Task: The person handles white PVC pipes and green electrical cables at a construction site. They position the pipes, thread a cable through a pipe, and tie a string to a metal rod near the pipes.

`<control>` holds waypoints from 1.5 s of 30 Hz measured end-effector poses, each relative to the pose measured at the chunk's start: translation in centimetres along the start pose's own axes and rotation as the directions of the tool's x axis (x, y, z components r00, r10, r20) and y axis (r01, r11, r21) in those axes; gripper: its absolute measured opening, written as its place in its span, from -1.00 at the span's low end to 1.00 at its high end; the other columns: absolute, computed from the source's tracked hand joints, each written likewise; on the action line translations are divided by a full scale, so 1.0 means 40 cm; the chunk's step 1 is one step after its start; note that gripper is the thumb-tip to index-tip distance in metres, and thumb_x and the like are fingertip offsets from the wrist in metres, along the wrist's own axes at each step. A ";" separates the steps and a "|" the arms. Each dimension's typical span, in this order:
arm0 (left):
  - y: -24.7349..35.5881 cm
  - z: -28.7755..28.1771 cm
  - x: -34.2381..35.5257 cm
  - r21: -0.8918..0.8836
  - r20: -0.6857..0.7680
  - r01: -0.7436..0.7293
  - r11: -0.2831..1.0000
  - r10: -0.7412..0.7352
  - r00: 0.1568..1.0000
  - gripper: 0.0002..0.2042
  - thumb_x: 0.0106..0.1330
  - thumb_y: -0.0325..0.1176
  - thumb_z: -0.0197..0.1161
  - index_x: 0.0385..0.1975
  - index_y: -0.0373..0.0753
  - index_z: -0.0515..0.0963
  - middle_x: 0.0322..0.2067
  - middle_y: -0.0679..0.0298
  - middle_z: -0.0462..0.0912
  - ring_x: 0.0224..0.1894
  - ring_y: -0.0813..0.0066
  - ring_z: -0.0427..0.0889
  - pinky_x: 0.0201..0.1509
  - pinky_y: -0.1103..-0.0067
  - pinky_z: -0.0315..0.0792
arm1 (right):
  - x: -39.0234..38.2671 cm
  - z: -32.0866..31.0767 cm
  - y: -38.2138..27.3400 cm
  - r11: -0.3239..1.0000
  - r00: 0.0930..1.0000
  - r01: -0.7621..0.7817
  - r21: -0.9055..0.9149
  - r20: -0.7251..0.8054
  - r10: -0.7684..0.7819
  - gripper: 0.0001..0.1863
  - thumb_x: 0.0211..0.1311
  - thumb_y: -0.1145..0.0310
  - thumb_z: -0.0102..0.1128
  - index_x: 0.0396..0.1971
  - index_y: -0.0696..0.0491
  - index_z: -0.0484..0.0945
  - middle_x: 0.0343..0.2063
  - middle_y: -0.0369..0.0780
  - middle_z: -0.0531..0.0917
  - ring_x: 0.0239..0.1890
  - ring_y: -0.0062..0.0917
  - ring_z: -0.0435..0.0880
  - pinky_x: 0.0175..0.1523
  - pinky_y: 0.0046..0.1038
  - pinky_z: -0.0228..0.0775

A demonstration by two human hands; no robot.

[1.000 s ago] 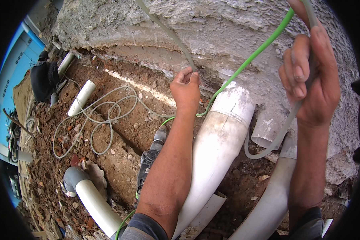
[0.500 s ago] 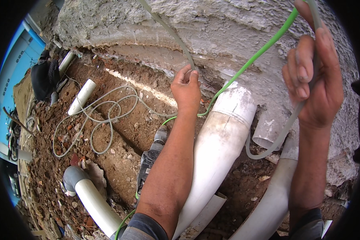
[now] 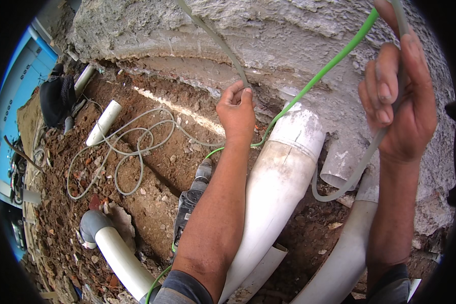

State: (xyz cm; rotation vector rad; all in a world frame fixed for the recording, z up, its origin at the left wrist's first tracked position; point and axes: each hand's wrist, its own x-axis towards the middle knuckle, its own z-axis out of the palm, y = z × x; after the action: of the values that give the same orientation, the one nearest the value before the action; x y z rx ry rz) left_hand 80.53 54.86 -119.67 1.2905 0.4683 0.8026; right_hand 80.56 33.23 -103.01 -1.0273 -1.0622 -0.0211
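Between thumb and fingertips my left hand (image 3: pixel 236 109) pinches a thin clear hose (image 3: pixel 223 46), which climbs from there toward the top of the view, across the rough wall. My right hand (image 3: pixel 403 96) is raised at the right with its fingers curled about a stretch of clear hose (image 3: pixel 364 161) running along the palm. Below that hand the hose sags in a loop near a short pipe stub. Past the fingertips of my right hand runs a green cable (image 3: pixel 321 72), which drops behind the thick white pipe (image 3: pixel 273 187).
Coiled clear hose (image 3: pixel 142 150) lies on the broken soil. Partly behind my left forearm rests a dark power tool (image 3: pixel 190 202). A grey elbow pipe (image 3: pixel 96 223), a short white pipe (image 3: pixel 104 123) and a black cloth-like bundle (image 3: pixel 57 99) are at left. The rough wall (image 3: pixel 152 30) borders the far side.
Almost nothing differs; my right hand has shifted very slightly to the right, and both hands keep their hold on the hose.
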 end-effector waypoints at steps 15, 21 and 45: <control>0.005 0.000 -0.007 0.005 0.005 0.021 1.000 -0.021 1.000 -0.76 0.35 -0.55 0.18 -0.01 -0.32 0.55 -0.23 0.17 0.68 -0.25 0.52 0.67 -0.27 0.60 0.61 | -0.002 0.003 0.001 1.000 1.000 0.005 0.028 -0.008 -0.005 -0.47 0.59 0.28 -0.45 0.37 0.32 0.05 -0.65 -0.41 0.30 -0.75 -0.83 0.15 -0.66 -0.76 0.10; 0.003 -0.001 -0.005 0.023 0.007 0.012 1.000 -0.012 1.000 -0.76 0.35 -0.55 0.18 0.00 -0.31 0.55 -0.22 0.17 0.68 -0.25 0.53 0.66 -0.28 0.60 0.61 | -0.004 -0.016 -0.014 0.996 0.994 -0.051 0.077 0.097 0.043 -0.45 0.59 0.28 -0.44 0.41 0.29 -0.10 -0.65 -0.39 0.34 -0.78 -0.80 0.20 -0.70 -0.76 0.14; 0.000 -0.003 0.001 -0.008 0.058 -0.029 1.000 0.030 0.998 -0.67 0.36 -0.56 0.16 0.12 -0.36 0.38 -0.14 0.05 0.65 -0.14 0.35 0.68 -0.16 0.49 0.67 | -0.029 -0.079 -0.019 0.992 0.994 -0.104 0.070 0.037 0.102 -0.42 0.58 0.30 -0.40 0.43 0.24 -0.24 -0.63 -0.33 0.43 -0.79 -0.77 0.30 -0.72 -0.73 0.24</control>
State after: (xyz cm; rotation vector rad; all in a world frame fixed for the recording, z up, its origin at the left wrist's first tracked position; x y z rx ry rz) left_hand 80.49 54.95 -119.71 1.3136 0.4006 0.7883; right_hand 81.82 30.09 -103.65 -1.0194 -1.0316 0.1176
